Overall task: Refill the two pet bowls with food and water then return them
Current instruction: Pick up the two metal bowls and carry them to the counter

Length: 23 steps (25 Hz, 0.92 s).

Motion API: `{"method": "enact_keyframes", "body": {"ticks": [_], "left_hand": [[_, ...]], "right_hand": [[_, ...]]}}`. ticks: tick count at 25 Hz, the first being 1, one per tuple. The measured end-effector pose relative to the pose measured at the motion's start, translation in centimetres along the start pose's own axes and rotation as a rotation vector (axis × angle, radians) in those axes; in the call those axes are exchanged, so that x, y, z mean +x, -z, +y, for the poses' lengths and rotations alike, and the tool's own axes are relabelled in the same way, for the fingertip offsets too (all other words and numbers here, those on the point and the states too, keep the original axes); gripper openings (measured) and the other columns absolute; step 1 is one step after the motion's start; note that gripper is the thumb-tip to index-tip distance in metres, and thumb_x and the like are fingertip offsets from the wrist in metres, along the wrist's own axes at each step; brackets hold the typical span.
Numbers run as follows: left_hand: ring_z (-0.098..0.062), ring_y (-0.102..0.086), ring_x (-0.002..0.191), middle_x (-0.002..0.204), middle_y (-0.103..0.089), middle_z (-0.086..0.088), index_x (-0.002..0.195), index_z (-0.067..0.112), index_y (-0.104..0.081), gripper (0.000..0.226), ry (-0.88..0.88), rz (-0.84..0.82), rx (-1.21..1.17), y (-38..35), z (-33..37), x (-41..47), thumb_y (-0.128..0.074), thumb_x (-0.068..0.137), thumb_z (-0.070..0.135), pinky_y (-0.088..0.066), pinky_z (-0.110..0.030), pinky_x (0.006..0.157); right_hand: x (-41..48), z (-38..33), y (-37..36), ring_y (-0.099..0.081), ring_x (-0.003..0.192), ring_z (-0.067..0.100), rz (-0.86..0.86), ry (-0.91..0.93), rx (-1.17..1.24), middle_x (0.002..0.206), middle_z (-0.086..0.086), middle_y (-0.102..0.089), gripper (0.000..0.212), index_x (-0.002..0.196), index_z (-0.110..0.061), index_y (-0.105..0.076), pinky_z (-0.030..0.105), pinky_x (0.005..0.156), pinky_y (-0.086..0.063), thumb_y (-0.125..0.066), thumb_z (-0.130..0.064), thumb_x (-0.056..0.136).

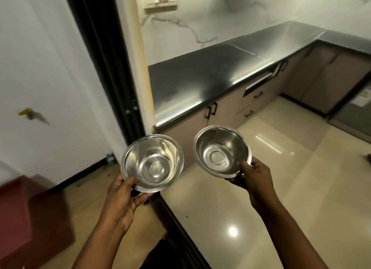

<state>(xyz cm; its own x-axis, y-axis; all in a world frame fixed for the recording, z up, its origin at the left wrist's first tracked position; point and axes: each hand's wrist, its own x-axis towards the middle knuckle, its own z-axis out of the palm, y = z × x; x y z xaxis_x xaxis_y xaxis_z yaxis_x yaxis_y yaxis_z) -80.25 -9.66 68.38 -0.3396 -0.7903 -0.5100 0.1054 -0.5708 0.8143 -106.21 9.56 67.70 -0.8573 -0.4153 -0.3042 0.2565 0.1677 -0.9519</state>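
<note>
I hold two shiny steel pet bowls in the air in front of me, both empty inside. My left hand grips the near rim of the left bowl, thumb on the rim and fingers underneath. My right hand holds the right bowl the same way at its near right edge. The bowls sit side by side, a small gap between them, and both are roughly level.
A dark L-shaped counter runs ahead and to the right, with beige cabinets and drawers below. A black door frame stands at the left, its threshold strip crossing the glossy tiled floor. A maroon object sits low left.
</note>
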Motion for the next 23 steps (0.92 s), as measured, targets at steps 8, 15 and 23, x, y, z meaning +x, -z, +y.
{"method": "enact_keyframes", "body": {"ticks": [8,15,23], "left_hand": [[-0.027,-0.068,0.093,0.113,-0.068,-0.017,0.127,0.012,-0.064,0.033,0.001,-0.132,0.089,-18.0,0.3,9.9,-0.052,0.100,-0.005,-0.065,-0.035,0.053],[-0.024,-0.068,0.088,0.104,-0.070,-0.012,0.111,0.020,-0.068,0.033,0.019,-0.205,0.103,-34.5,2.3,18.8,-0.050,0.101,-0.005,-0.065,-0.033,0.054],[-0.025,-0.068,0.090,0.108,-0.070,-0.014,0.126,0.018,-0.067,0.038,0.006,-0.187,0.112,-45.9,2.8,25.1,-0.050,0.099,-0.003,-0.065,-0.032,0.056]], "right_hand": [[14.3,-4.2,9.6,-0.074,0.063,0.037,0.203,-0.008,0.066,0.081,0.014,-0.073,0.026,0.105,-0.008,-0.076,0.031,0.057,-0.064,-0.055,0.006,0.097],[28.2,-10.6,14.5,-0.077,0.068,0.030,0.234,-0.012,0.081,0.091,0.017,-0.075,0.026,0.112,-0.005,-0.075,0.031,0.061,-0.065,-0.055,0.005,0.099],[41.3,-15.3,17.0,-0.078,0.063,0.023,0.205,-0.036,0.074,0.080,0.009,-0.077,0.027,0.105,-0.012,-0.076,0.029,0.057,-0.064,-0.056,0.006,0.098]]}}
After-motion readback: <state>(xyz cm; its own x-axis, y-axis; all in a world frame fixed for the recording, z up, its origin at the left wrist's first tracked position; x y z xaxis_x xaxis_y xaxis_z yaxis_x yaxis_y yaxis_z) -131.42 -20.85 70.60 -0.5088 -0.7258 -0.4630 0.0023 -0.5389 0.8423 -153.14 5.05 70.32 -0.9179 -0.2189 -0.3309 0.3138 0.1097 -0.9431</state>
